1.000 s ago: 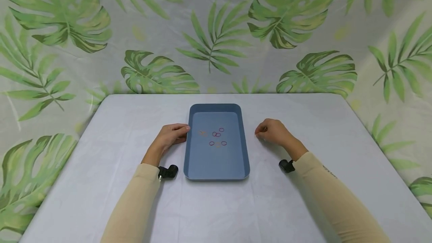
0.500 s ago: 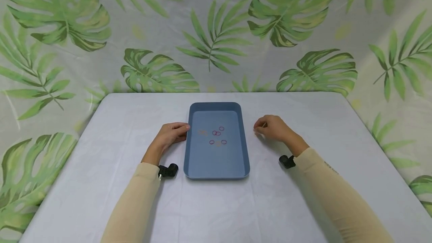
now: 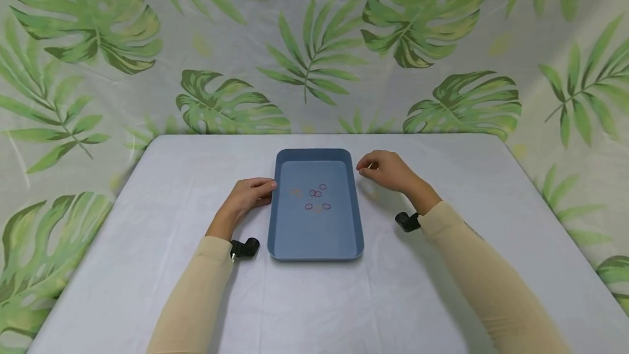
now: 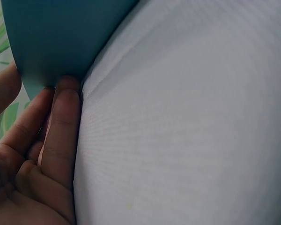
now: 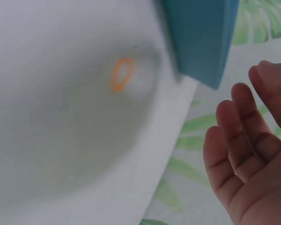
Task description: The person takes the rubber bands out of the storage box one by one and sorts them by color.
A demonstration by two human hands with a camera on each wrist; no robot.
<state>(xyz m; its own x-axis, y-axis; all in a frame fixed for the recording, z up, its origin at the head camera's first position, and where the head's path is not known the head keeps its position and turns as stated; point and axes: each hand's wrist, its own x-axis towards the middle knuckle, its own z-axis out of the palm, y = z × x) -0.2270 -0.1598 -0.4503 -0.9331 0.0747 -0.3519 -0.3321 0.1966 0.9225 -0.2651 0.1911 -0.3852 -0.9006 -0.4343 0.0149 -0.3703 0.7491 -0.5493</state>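
A blue rectangular tray (image 3: 314, 239) stands on the table. My left hand (image 3: 245, 196) holds its left side: the thumb is at the rim, and the fingers (image 4: 65, 108) lie against the outer wall. Inside the tray lie several small thin crimson bands (image 3: 322, 187) and paler orange ones (image 3: 296, 192). My right hand (image 3: 388, 171) hovers beside the tray's upper right side, thumb and index finger close together, the other fingers loosely bent. Nothing shows between its fingers. An orange band (image 5: 122, 75) appears near the tray's outer wall in the right wrist view.
White cloth covers the table (image 3: 442, 179). A leaf-patterned curtain (image 3: 314, 42) hangs behind its far edge. Black wrist cameras (image 3: 245, 247) sit near the cuffs of both beige sleeves (image 3: 196, 294).
My right hand has moved up and left, away from the table and closer to the tray's upper right rim. The left hand and the tray have stayed put.
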